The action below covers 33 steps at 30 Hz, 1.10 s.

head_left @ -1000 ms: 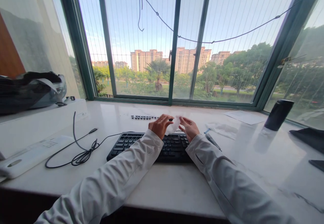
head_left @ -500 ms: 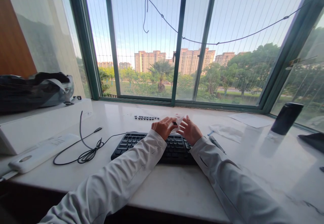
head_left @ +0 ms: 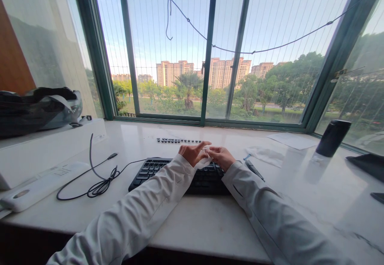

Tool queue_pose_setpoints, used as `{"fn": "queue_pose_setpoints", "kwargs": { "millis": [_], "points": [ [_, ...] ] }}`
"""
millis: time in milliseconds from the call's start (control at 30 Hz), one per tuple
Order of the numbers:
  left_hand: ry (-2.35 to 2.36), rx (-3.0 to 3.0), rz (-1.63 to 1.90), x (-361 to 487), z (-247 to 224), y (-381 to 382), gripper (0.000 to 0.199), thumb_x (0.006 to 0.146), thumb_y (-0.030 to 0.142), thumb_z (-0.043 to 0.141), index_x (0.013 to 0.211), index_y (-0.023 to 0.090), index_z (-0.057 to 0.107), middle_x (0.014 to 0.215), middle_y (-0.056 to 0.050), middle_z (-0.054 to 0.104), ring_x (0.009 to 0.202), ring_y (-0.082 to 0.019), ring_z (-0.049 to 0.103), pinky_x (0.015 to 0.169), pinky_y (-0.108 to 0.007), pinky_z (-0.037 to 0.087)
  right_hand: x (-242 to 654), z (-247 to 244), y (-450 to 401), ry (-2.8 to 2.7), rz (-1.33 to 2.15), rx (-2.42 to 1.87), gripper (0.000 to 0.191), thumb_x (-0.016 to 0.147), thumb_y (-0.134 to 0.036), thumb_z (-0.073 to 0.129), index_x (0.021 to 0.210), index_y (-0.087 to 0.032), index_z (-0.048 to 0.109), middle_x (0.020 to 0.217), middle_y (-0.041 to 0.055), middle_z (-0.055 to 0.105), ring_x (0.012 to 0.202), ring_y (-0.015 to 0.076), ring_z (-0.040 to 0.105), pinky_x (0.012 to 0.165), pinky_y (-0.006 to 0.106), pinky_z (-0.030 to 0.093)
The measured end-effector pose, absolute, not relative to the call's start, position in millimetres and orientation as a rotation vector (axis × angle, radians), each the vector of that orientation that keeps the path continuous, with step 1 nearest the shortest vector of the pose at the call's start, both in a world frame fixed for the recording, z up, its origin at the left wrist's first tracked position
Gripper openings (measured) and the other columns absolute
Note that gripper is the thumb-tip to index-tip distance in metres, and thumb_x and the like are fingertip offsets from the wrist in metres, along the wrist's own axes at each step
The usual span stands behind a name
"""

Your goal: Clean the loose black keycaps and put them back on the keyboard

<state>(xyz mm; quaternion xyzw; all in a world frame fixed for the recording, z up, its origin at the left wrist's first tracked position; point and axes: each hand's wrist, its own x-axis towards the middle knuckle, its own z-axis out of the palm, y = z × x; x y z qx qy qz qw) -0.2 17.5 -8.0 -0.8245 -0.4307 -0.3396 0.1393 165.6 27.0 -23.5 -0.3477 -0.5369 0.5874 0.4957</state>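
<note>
A white tissue (head_left: 204,161) is held between both hands, above the black keyboard (head_left: 150,169). My left hand (head_left: 191,153) has its thumb against the tissue and its index finger stretched over it. My right hand (head_left: 222,157) pinches the tissue's right side with thumb and fingertips. Any small piece inside the tissue is hidden. Behind the hands, several small black keycaps (head_left: 175,140) lie in a row on the white table (head_left: 180,225).
A coiled black cable (head_left: 102,187) and white power strip (head_left: 45,185) lie left. To the right are a dark slim tool (head_left: 254,170), clear plastic (head_left: 265,156), white paper (head_left: 291,140) and a black cylinder (head_left: 333,138). A bag (head_left: 39,109) rests on a white box (head_left: 60,145).
My right hand's spread fingers have closed on the tissue. The dark piece seen at my left fingertips is now out of sight. The view has shifted slightly.
</note>
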Motion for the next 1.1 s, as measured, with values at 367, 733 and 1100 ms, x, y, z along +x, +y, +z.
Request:
{"fn": "queue_pose_setpoints", "kwargs": {
  "millis": [367, 733, 1100],
  "points": [
    [-1.230, -2.377, -1.139, -1.8, -7.9, 19.7, 0.047, 0.079, 0.055, 0.055, 0.120, 0.032, 0.052, 0.100, 0.003, 0.071, 0.084, -0.013, 0.068, 0.063, -0.019, 0.045, 169.7, -35.5, 40.6, -1.442, 1.221, -0.859, 0.043, 0.064, -0.051, 0.070, 0.082, -0.012, 0.071, 0.066, 0.0031, 0.069, 0.055, 0.0122, 0.058, 0.056, 0.024, 0.044],
    [-1.361, -2.295, -1.071, 1.8, -9.1, 18.7, 0.036, 0.076, 0.057, 0.057, 0.097, 0.028, 0.062, 0.083, 0.002, 0.072, 0.073, -0.017, 0.067, 0.056, -0.022, 0.039, 167.3, -29.2, 34.7, -1.222, 1.215, -0.905, 0.041, 0.050, -0.039, 0.082, 0.079, -0.012, 0.073, 0.073, 0.0071, 0.071, 0.060, 0.0154, 0.061, 0.057, 0.026, 0.047],
    [-1.366, -2.390, -1.224, 2.8, -9.0, 18.2, 0.033, 0.076, 0.044, 0.063, 0.105, 0.029, 0.059, 0.094, 0.005, 0.071, 0.084, -0.013, 0.066, 0.068, -0.021, 0.046, 165.0, -28.0, 34.2, -1.081, 1.389, -0.813, 0.032, 0.049, -0.030, 0.084, 0.074, -0.014, 0.073, 0.069, 0.0042, 0.071, 0.058, 0.0128, 0.062, 0.055, 0.023, 0.048]
  ]
}}
